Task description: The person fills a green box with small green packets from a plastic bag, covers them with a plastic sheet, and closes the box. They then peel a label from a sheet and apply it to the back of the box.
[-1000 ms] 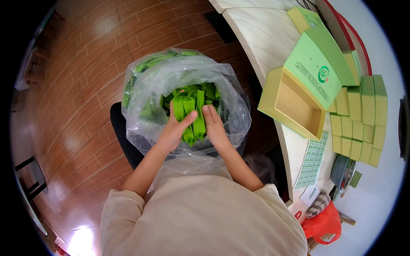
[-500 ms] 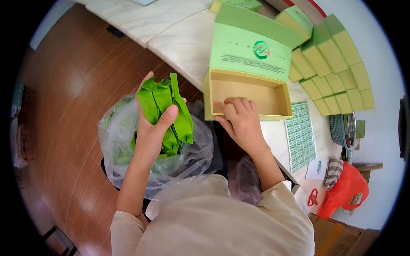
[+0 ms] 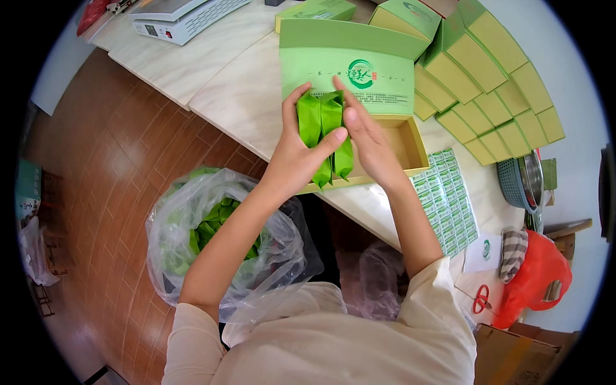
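My left hand (image 3: pixel 290 157) grips a small bundle of bright green foil packets (image 3: pixel 321 119), standing side by side with creased ends. My right hand (image 3: pixel 373 144) presses on the bundle from the other side, fingers along its edge. Both hands are over the left part of a pale green gift box (image 3: pixel 420 147), whose printed lid (image 3: pixel 311 64) stands raised behind. Hands and packets hide much of the box's inside; its right end shows bare. Below my left forearm, a clear plastic bag (image 3: pixel 168 247) holds more green packets (image 3: pixel 215 221).
Closed green boxes (image 3: pixel 497 106) are stacked at the table's right. A sheet of green stickers (image 3: pixel 444 202) lies nearer me, with red scissors (image 3: pixel 480 299) and a red bag (image 3: pixel 536 276) beyond. A white scale-like device (image 3: pixel 186 19) sits far left on the marble-patterned table (image 3: pixel 221 93).
My left hand has carried the packets right, from above the bag to over the box. My right hand has left the box's inner edge and closed against the packets. The view has shifted slightly.
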The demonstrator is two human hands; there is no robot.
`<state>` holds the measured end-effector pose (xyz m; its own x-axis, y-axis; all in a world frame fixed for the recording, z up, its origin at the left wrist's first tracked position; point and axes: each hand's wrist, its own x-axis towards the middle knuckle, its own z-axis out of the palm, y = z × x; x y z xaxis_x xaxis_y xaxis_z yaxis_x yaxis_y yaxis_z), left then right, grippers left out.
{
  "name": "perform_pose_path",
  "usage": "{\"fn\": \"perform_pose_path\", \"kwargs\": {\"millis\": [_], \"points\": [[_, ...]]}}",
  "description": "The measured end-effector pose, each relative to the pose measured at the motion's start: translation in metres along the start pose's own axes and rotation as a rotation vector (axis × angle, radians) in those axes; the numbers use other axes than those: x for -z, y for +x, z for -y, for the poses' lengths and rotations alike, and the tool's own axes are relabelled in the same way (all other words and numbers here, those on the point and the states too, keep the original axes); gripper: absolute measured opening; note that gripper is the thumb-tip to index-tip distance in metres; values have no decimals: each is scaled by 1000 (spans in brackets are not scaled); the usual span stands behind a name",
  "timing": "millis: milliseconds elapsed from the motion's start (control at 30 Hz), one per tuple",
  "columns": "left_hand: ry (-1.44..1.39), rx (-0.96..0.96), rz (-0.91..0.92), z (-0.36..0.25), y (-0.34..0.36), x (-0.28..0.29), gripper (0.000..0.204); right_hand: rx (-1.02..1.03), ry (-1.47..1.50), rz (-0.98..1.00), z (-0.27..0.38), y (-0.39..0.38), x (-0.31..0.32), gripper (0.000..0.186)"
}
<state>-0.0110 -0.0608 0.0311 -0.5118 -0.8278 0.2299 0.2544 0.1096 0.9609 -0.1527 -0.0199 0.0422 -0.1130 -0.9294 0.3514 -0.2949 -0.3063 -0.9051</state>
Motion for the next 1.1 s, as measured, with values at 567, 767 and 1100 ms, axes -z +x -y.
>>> {"fn": "perform_pose_path", "kwargs": {"millis": [567, 767, 1100], "points": [[748, -16, -95, 13, 3, 30, 43, -199, -66, 126, -34, -3, -1, 44], [777, -93, -158, 19, 1, 30, 40, -148, -155, 129, -31, -2, -3, 43], [883, -192, -168, 27, -3, 29, 29, -193, -179, 265, -31, -8, -8, 53]]}}
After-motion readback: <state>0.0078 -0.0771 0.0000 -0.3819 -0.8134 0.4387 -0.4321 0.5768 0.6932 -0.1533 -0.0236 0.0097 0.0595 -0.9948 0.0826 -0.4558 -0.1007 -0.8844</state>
